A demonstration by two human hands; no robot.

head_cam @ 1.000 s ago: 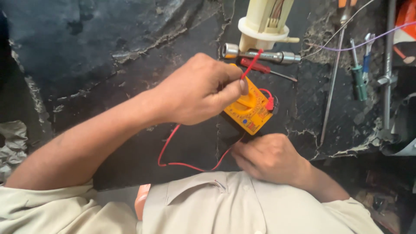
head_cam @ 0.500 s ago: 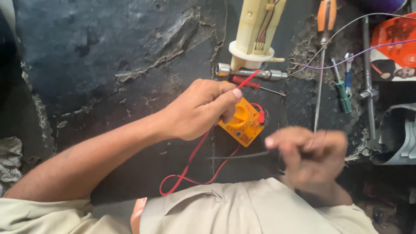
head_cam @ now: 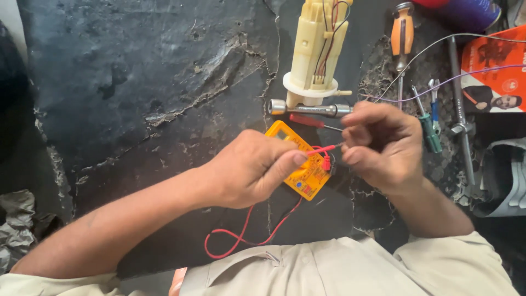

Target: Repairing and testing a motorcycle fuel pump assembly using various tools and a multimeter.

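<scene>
My left hand (head_cam: pixel 249 172) is shut on a red test probe (head_cam: pixel 323 149), thumb and forefinger pinching its handle above a yellow multimeter (head_cam: pixel 307 178) lying on the dark slab. The probe's metal tip points right and meets the fingertips of my right hand (head_cam: pixel 383 148). Those fingers are pinched together at the tip. Thin purple and white wires (head_cam: pixel 438 85) run in from the right to that hand, and their ends are hidden by the fingers. A red lead (head_cam: pixel 241 241) loops from the meter toward my lap.
A cream plastic pump housing (head_cam: pixel 318 49) with wires stands behind the meter. In front of it lie a steel socket bar (head_cam: pixel 307 108) and a second red probe (head_cam: pixel 307 120). To the right are an orange-handled screwdriver (head_cam: pixel 402 33), green screwdrivers (head_cam: pixel 430 131), a metal rod (head_cam: pixel 460 98) and an orange box (head_cam: pixel 493 71).
My right hand rose from beside my lap up to the probe tip. My left hand shifted slightly, holding the red probe the whole time, now pointing it right.
</scene>
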